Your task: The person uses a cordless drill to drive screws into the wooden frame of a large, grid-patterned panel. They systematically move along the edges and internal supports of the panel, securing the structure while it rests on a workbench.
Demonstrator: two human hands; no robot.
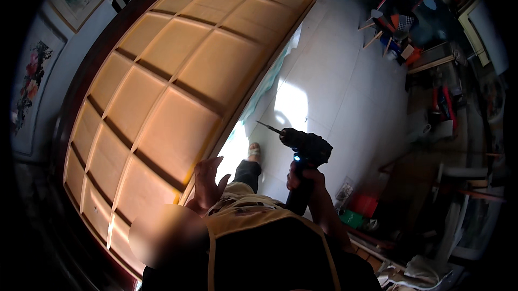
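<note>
Black and compact, the drill (310,145) sits in your right hand (308,176), your fingers clamped around its handle and its small light glowing. The thin bit (268,127) points toward the gridded wooden panel (175,121), which lies to your left. Your left hand (206,185) is at the panel's near edge, thumb apart from the fingers; whether it touches the wood, I cannot tell.
</note>
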